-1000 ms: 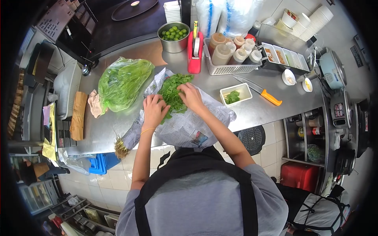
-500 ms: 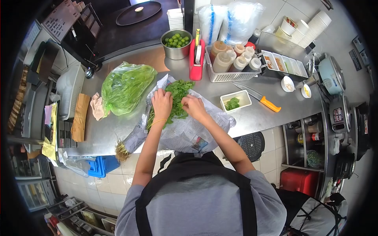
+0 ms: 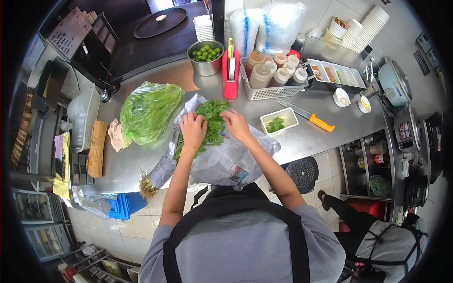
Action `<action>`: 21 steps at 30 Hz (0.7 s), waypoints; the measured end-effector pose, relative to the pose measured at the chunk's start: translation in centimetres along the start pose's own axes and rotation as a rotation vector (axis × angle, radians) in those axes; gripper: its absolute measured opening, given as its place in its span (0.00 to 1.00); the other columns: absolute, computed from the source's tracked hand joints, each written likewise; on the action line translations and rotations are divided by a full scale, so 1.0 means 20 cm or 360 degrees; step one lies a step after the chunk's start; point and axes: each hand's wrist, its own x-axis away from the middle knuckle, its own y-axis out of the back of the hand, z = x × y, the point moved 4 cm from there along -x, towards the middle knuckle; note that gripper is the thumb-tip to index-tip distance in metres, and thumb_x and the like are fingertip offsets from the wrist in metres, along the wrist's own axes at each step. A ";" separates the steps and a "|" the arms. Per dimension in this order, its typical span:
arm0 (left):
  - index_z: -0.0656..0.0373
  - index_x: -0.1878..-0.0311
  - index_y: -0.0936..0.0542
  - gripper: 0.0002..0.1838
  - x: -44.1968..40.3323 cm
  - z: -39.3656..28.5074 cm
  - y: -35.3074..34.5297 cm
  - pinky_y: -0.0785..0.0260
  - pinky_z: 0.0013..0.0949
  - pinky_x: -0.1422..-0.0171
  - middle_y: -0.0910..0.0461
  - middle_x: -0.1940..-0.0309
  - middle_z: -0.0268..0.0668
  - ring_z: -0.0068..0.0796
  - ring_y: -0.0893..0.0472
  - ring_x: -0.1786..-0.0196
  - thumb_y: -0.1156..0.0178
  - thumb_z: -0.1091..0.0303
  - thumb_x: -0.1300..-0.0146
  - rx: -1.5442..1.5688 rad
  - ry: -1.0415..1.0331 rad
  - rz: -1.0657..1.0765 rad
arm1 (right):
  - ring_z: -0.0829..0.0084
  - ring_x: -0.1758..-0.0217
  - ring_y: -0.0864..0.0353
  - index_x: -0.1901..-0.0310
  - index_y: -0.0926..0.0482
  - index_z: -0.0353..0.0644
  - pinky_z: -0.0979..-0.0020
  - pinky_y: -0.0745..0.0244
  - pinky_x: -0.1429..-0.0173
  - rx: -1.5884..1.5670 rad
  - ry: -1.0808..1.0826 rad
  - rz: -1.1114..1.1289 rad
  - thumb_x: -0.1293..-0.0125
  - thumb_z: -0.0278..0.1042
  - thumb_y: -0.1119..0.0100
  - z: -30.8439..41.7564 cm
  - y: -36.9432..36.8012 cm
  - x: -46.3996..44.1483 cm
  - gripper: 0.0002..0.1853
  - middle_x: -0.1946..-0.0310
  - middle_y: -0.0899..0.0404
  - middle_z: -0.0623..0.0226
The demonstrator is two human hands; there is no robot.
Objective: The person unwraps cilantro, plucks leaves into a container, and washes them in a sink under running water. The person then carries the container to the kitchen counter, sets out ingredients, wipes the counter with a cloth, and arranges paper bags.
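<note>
Leafy green herbs (image 3: 214,123) lie on a spread newspaper (image 3: 217,162) at the counter's front edge, and their roots (image 3: 147,187) poke out at the lower left. My left hand (image 3: 193,129) rests on the left side of the leaves, fingers bent; what its fingertips hold is hidden. At the right side of the bunch is my right hand (image 3: 236,124), its fingers curled at the leaves, too small to tell what is between them. To the right, a white tray (image 3: 291,118) holds a few picked leaves (image 3: 275,124). A knife with an orange handle (image 3: 322,123) lies beyond it.
A bag of green leaves (image 3: 151,111) lies left of the newspaper. Behind stand a pot of limes (image 3: 206,70), a red tape dispenser (image 3: 230,82) and a basket of bottles (image 3: 271,93). Another person (image 3: 382,240) is at the lower right.
My left hand moved onto the left side of the leaves, and my right hand shifted slightly right and back. The other person's leg has come into view at the lower right.
</note>
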 end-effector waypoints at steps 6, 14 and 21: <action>0.53 0.72 0.24 0.08 -0.01 0.02 -0.07 0.42 0.40 0.54 0.32 0.65 0.33 0.36 0.32 0.58 0.35 0.63 0.54 -0.0288 0.0008 -0.0024 | 0.59 0.68 0.21 0.63 0.22 0.43 0.62 0.27 0.63 -0.0162 -0.0094 0.0023 0.42 0.28 0.46 0.04 -0.02 -0.03 0.06 0.68 0.23 0.61; 0.51 0.70 0.23 0.11 0.00 0.05 -0.06 0.41 0.41 0.54 0.31 0.63 0.32 0.37 0.32 0.57 0.33 0.61 0.55 -0.0257 0.0027 0.0002 | 0.70 0.70 0.22 0.60 0.21 0.39 0.70 0.27 0.62 -0.0319 -0.0252 0.0013 0.41 0.26 0.44 -0.04 0.03 0.03 0.08 0.67 0.22 0.62; 0.50 0.71 0.22 0.09 -0.03 0.01 -0.02 0.41 0.40 0.53 0.31 0.63 0.33 0.37 0.32 0.55 0.33 0.65 0.57 -0.0253 0.0031 -0.0104 | 0.70 0.70 0.23 0.60 0.21 0.39 0.70 0.27 0.61 -0.0297 -0.0303 0.0043 0.42 0.27 0.43 -0.05 0.07 0.06 0.08 0.67 0.22 0.62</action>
